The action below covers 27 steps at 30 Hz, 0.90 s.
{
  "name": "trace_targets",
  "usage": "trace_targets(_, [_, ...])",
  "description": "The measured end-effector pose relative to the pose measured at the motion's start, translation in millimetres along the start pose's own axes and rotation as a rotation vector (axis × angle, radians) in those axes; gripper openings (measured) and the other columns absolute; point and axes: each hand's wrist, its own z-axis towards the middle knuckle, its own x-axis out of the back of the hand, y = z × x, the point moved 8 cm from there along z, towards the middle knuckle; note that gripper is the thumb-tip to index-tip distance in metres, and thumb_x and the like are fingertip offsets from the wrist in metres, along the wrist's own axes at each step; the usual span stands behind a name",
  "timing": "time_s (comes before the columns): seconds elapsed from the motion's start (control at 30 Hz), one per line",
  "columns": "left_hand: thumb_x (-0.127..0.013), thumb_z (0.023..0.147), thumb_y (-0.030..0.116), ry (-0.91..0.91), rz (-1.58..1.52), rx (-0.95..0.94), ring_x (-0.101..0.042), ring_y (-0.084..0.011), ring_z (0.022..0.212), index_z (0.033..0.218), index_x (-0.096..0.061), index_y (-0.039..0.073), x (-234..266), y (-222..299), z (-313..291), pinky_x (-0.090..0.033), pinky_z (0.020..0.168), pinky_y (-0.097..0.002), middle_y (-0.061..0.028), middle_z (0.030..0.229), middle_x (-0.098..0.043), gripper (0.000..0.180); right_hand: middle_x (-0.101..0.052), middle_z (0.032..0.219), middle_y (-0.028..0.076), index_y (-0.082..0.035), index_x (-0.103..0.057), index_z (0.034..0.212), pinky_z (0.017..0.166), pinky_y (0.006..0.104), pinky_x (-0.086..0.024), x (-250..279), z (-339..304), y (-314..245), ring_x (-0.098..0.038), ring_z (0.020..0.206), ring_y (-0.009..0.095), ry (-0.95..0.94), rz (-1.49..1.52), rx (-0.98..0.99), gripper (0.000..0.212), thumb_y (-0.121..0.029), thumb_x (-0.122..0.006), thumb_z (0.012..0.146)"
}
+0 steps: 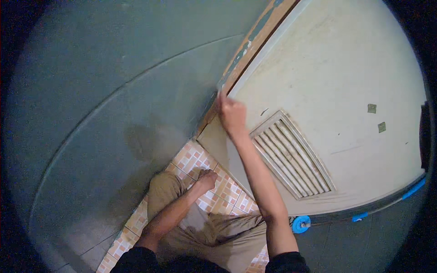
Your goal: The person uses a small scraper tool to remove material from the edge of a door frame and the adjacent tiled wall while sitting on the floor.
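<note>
My right hand (pixel 233 117) is raised against the wooden door frame (pixel 257 45), whose edge shows worn, chipped paint. Its fingers are curled, and slight motion blur and the hand itself hide whatever they may grip at the frame. Lower down, my left hand (pixel 207 179) is closed near my bent knee, above the tiled floor (pixel 227 189). What it holds, if anything, is hidden. Beside my right forearm stands the off-white door (pixel 337 59) with a slatted vent (pixel 293 157) set in its lower part.
A grey-green wall (pixel 136 41) with a curved raised line fills the left side. Along the door's far edge are a blue roll of tape (pixel 300 224) and a blue strip (pixel 359 217). Two small greenish squares (pixel 372 108) mark the door.
</note>
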Motion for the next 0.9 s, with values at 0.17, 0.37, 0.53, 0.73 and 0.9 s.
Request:
trace_targets(0.17, [-0.064, 0.071, 0.008, -0.036, 0.030, 0.055, -0.063, -0.0321, 0.094, 0.090, -0.067, 0.006, -3, -13, -4, -0.045, 0.080, -0.0458, -0.0159, 0.098, -0.065, 0.019, -0.062, 0.064, 0.011, -0.006, -0.061, 0.095, 0.045, 0.0397, -0.046, 37, 36, 14, -0.062, 0.053, 0.029, 0.062, 0.080, -0.075, 0.014, -0.019, -0.059, 0.089])
trace_targets(0.37, [-0.063, 0.072, 0.008, -0.097, 0.026, 0.048, -0.063, -0.0324, 0.096, 0.093, -0.068, 0.006, -2, -1, 2, -0.046, 0.082, -0.0469, -0.0157, 0.097, -0.065, 0.022, -0.061, 0.064, 0.015, -0.005, -0.062, 0.087, 0.047, 0.0406, -0.046, 23, 14, 8, -0.061, 0.054, 0.032, 0.060, 0.028, -0.068, 0.014, -0.018, -0.057, 0.092])
trace_targets(0.53, [-0.064, 0.070, 0.008, -0.049, 0.024, 0.023, -0.065, -0.0326, 0.095, 0.089, -0.069, 0.006, 0, -6, 2, -0.048, 0.079, -0.0466, -0.0153, 0.094, -0.067, 0.019, -0.061, 0.064, 0.017, -0.007, -0.063, 0.087, 0.048, 0.0402, -0.047, 0, 12, 8, -0.060, 0.053, 0.033, -0.105, 0.031, 0.040, 0.015, -0.019, -0.056, 0.092])
trace_targets(0.73, [-0.065, 0.069, 0.008, -0.062, 0.037, 0.044, -0.066, -0.0328, 0.091, 0.084, -0.069, 0.005, 3, -3, -2, -0.050, 0.077, -0.0465, -0.0155, 0.090, -0.069, 0.016, -0.062, 0.064, 0.016, -0.006, -0.064, 0.086, 0.048, 0.0403, -0.047, 80, 59, 27, -0.061, 0.053, 0.031, 0.240, 0.135, -0.226, 0.014, -0.018, -0.058, 0.090])
trace_targets(0.9, [-0.065, 0.068, 0.006, 0.006, 0.013, 0.027, -0.066, -0.0326, 0.093, 0.085, -0.069, 0.004, 13, 0, -2, -0.050, 0.078, -0.0471, -0.0175, 0.094, -0.068, 0.018, -0.058, 0.058, 0.014, -0.006, -0.064, 0.082, 0.044, 0.0395, -0.043, 6, 8, -3, -0.058, 0.048, 0.030, 0.016, 0.075, -0.042, 0.013, -0.016, -0.060, 0.090])
